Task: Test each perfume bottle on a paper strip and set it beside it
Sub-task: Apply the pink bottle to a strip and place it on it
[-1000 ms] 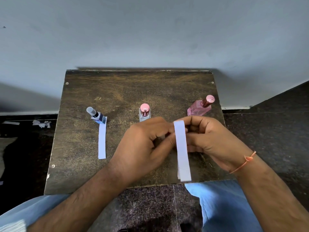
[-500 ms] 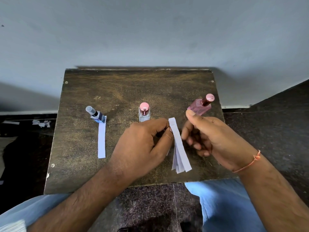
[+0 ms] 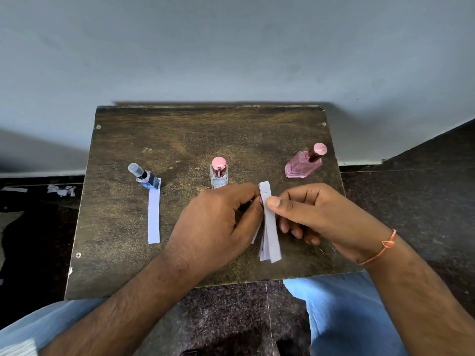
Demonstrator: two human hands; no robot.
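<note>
Three perfume bottles stand in a row on the dark wooden board (image 3: 180, 129). At the left is a blue bottle (image 3: 146, 177) with a clear cap, and a white paper strip (image 3: 153, 214) lies right in front of it. A clear bottle (image 3: 218, 173) with a pink cap stands in the middle. A pink bottle (image 3: 304, 162) stands at the right. My left hand (image 3: 218, 222) holds a bunch of paper strips (image 3: 268, 227) upright over the board. My right hand (image 3: 313, 214) pinches the front strip with thumb and forefinger.
The board sits against a grey wall, with dark stone floor on both sides. Paper scraps (image 3: 61, 190) lie on the floor at the left. My knees in blue trousers (image 3: 341, 312) are below the board's near edge.
One second ago both hands were closed together around the strips. My right hand then opened and drew back, and now its thumb and forefinger pinch the front strip again. The strips have fanned out below.
</note>
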